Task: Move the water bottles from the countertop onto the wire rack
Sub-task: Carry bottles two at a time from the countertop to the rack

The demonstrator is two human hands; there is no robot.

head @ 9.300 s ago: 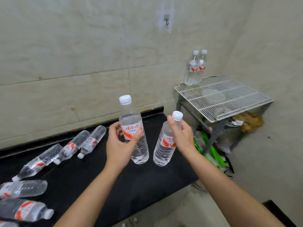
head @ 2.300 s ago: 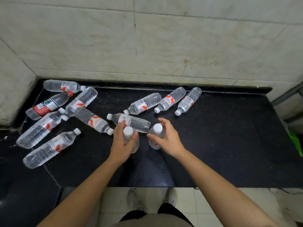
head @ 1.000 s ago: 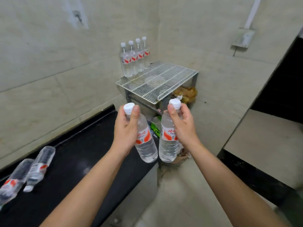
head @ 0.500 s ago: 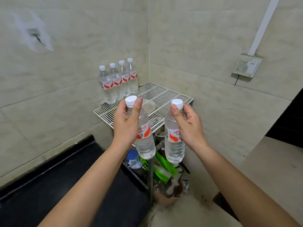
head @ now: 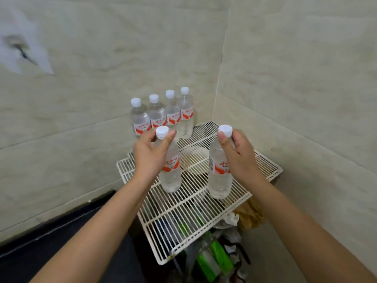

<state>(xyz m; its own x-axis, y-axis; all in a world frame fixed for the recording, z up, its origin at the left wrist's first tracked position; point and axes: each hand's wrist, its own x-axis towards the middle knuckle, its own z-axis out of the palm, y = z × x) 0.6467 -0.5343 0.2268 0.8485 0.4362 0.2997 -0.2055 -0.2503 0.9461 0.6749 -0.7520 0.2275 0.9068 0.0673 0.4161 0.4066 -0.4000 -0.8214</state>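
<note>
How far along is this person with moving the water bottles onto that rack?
Done: four bottles stand in a row at the back of the wire rack. In hand: the left hand grips the left bottle and the right hand the right bottle, near their caps, over the rack, unreleased. Left: setting those two down; only a corner of the countertop shows, so any remainder is unseen.

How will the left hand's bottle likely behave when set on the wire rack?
Probably tippy: the bottle is tall and narrow, and the wire rack offers only thin bars. It looks full, so likely weighty for its size. The left hand grips near the cap, so it may swing.
</note>
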